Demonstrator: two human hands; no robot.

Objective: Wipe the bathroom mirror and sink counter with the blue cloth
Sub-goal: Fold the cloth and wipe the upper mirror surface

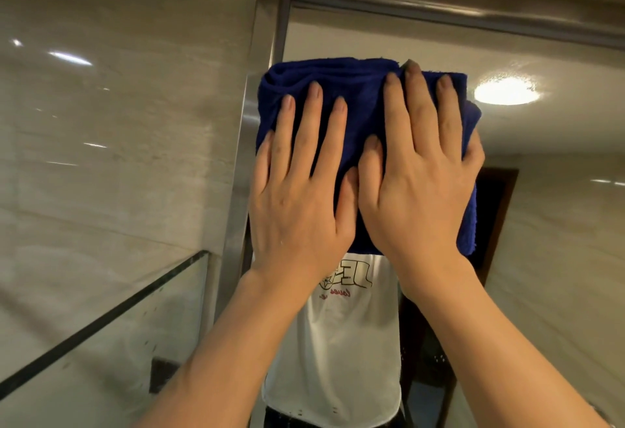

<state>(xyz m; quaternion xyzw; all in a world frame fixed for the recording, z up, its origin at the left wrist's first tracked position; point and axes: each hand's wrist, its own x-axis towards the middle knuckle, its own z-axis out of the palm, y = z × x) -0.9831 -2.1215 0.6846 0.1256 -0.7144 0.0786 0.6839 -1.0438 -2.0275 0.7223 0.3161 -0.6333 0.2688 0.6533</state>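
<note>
Bare forearms are seen rising from the bottom edge, cut off below the elbows. Both hands are laid flat, side by side and touching at the thumbs, on the blue cloth. The left hand is spread with straight fingers across the cloth's left half. The right hand is likewise extended, with its outer edge wrapped slightly around the cloth's right side; whether the hidden thumb there grips is not discernible. The folded cloth is pressed against the mirror, near its upper left corner, beside the metal frame. The cloth's lower portion is covered by the palms. In the reflection, a white printed shirt is visible below the cloth; the print is partly hidden. A ceiling light is reflected to the right. A glass shelf projects from the tiled wall at left.
</note>
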